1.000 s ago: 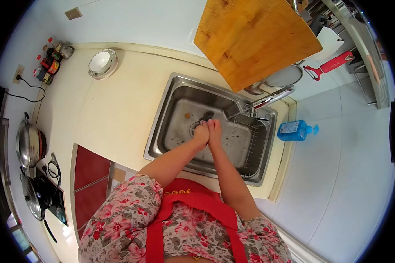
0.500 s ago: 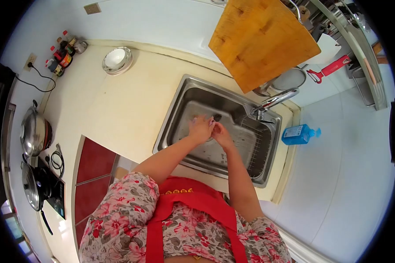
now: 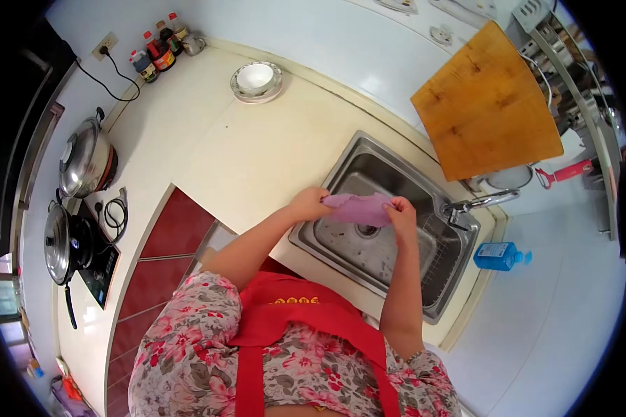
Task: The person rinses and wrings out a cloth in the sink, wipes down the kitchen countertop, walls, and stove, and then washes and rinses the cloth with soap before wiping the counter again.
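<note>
A pinkish-purple cloth [image 3: 363,208] is stretched between my two hands above the sink [image 3: 327,243]. My left hand [image 3: 309,205] is closed on its left end, near the sink's left rim. At the other end, my right hand [image 3: 401,214] pinches the cloth between thumb and fingers. Below the cloth, the round drain [image 3: 367,231] shows in part. Water drops and small dark bits dot the steel basin floor.
A faucet [image 3: 483,201] and a blue pump bottle [image 3: 497,256] stand right of the basin. Behind it leans a wooden cutting board [image 3: 487,108]. A bowl [image 3: 256,77] on plates sits at the back. Pots, including a lidded steel one [image 3: 88,158], line the left side.
My hands were close together low in the sink; now they are raised and apart, with the purple cloth spread between them. The view has turned, shifting the counter and sink rightward.
</note>
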`<state>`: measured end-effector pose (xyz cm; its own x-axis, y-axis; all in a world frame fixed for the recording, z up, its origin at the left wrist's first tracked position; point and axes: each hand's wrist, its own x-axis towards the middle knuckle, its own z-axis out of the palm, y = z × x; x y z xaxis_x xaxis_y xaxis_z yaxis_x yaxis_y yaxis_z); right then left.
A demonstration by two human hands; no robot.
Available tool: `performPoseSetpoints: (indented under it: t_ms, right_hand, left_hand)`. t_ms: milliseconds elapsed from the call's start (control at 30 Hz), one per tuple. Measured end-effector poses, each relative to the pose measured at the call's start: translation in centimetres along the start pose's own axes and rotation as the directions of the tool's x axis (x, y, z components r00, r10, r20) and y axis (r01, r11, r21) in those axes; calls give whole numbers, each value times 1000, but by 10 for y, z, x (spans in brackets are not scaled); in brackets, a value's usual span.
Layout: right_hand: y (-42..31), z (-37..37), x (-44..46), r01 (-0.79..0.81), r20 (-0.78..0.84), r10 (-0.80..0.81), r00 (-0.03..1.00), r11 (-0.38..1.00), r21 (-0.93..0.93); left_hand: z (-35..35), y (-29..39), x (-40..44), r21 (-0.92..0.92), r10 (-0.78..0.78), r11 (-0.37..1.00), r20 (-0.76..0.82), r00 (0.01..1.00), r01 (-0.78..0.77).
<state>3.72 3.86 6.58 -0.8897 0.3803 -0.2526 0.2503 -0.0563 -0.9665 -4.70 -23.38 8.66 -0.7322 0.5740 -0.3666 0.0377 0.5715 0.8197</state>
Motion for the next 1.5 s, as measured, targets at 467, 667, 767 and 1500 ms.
performPoseSetpoints:
  t_ms: [467, 667, 767, 1500]
  right_hand:
    - [52, 285, -12, 255, 181, -193, 964, 492, -832]
    - [59, 333, 18, 159, 111, -195, 975, 252, -955]
    - [55, 389, 71, 200, 139, -227, 964, 273, -941]
    - [48, 465, 47, 721, 677, -261, 689, 343, -602]
  left_hand:
    - [-91, -126, -11, 449, 168, 888, -127, 978, -94]
    - [-107, -189, 21, 593, 510, 709, -57, 858, -382]
    - [-180, -194, 46, 653, 311, 730, -57, 949, -200]
    - [-209, -249, -51, 654, 73, 752, -205, 976, 81]
